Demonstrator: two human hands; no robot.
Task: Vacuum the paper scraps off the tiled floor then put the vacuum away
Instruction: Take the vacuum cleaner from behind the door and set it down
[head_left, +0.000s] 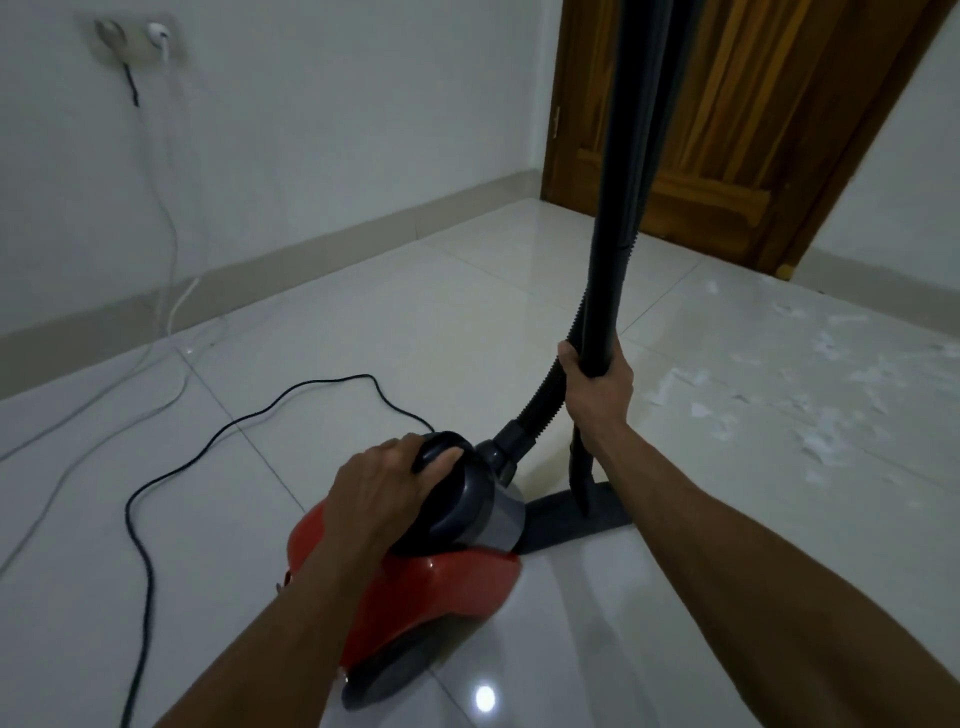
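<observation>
- My left hand (387, 488) is curled over the dark grey carry handle (441, 449) on top of the red vacuum (415, 582), fingers wrapped round the handle's front edge.
- My right hand (597, 384) is clamped round the black wand (618, 218), which stands nearly upright; the ribbed hose (545, 400) runs just beside that grip and down into the vacuum's front.
- The wand's flat floor head (576, 512) lies on the tiled floor (426, 322), touching the vacuum's front end.
- Paper scraps (769, 395) lie scattered on the tiles to my right, apart from the floor head, reaching toward the wooden door (727, 130).
- A black power cord (208, 452) snakes across the floor on the left; white cables (171, 234) hang from the wall socket (137, 44).
</observation>
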